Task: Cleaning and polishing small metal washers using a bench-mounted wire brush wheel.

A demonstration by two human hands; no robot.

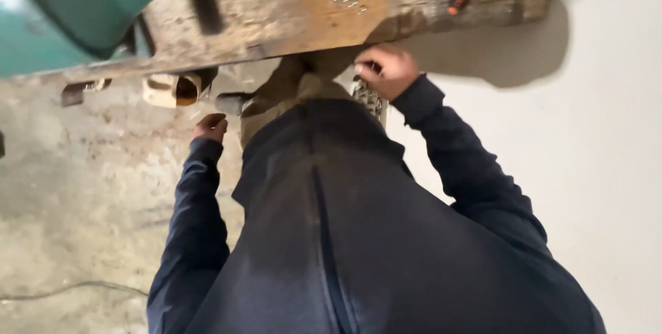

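a worn wooden workbench (pixel 303 10) is leaned over, 2 hands kept at its near edge
the right hand (pixel 385 68) is closed around a metal chain-like piece (pixel 371 97) just under the edge; the left hand (pixel 210 127) is curled, apparently holding nothing, near a cream fitting (pixel 169 89); progress cannot be told

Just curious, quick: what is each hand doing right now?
Left hand: curled shut, apparently holding nothing.
Right hand: closed on a metal chain.

- I see a worn, rough wooden table (pixel 303 10), stained and scratched.
- Floor (pixel 76 189): matt, rough concrete.
- My jacket (pixel 331 237): dark matt cloth.
- Machine housing (pixel 69 3): smooth green paint.
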